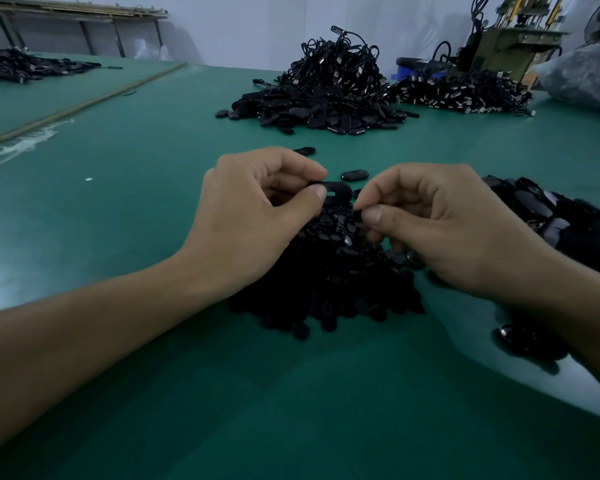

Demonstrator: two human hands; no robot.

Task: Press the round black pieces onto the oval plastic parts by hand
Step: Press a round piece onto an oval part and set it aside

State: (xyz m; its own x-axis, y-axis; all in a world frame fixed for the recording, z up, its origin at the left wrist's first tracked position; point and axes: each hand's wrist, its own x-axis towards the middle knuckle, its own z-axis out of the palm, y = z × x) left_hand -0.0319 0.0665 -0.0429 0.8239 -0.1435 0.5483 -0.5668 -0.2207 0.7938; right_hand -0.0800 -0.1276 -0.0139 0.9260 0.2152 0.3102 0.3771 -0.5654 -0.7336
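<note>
While left hand [253,216] pinches oval part [338,190] by near end, thumb and forefinger curled, long axis points toward right hand [440,223]. Right thumb and forefinger pinch small round black piece [358,213] just below-right of oval's free end, not yet touching. Loose pile [333,271] under both grips.

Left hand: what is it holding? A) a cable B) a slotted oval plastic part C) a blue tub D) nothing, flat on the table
B: the left hand pinches a black oval plastic part, slot visible, between thumb and forefinger; the right hand pinches a round black piece.
</note>
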